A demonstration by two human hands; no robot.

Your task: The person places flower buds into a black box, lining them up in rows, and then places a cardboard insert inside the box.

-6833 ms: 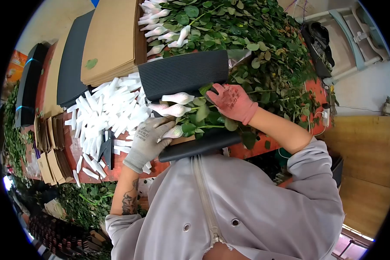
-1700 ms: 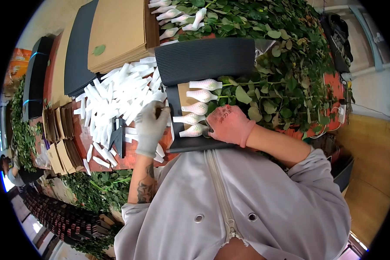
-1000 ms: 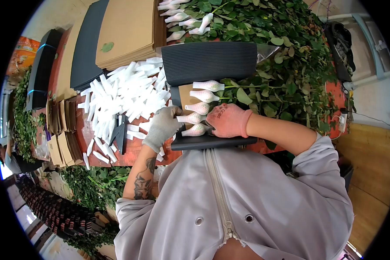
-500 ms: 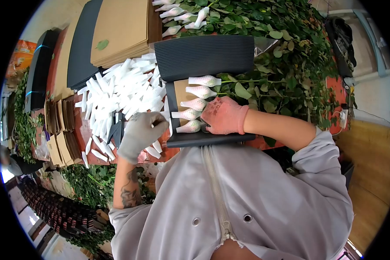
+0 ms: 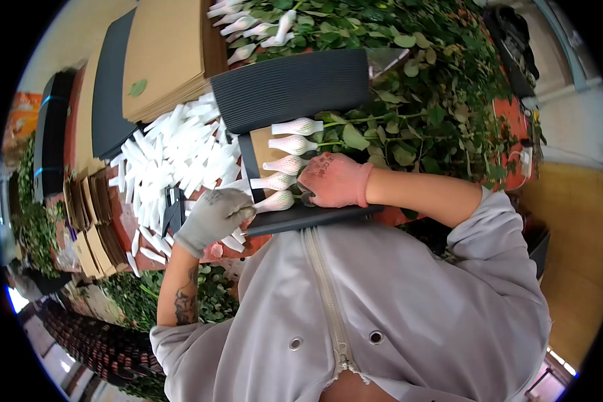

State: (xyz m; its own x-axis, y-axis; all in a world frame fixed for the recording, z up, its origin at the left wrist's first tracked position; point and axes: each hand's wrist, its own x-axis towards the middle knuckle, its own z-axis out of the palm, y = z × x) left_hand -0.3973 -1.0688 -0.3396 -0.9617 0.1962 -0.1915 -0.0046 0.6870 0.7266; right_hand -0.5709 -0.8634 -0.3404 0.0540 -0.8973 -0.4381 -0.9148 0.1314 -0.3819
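Several rose buds in white mesh sleeves lie in a row on a cardboard sheet (image 5: 260, 146) edged in black, their leafy stems running right. My left hand (image 5: 214, 218), in a grey glove, is closed, its fingertips pinching the narrow sleeve end of the nearest sleeved rose bud (image 5: 276, 201). My right hand (image 5: 335, 179), in a pinkish-red glove with dark fingertips, is a fist just right of that bud, seemingly around its stem; the glove hides the grip. A black ridged board (image 5: 289, 88) lies beyond the row, and a black edge (image 5: 315, 218) borders it on my side.
To the left is a pile of loose white mesh sleeves (image 5: 171, 157). Stacked cardboard sheets (image 5: 164, 57) and folded brown cardboard pieces (image 5: 90, 244) stand farther left. Leafy stems (image 5: 442, 107) cover the table's right side. More sleeved buds (image 5: 241, 27) lie at the back.
My left hand has come down and right to the sleeve end of the nearest bud; before, it was raised beside it. My right hand stays by the buds. The whole view has shifted slightly.
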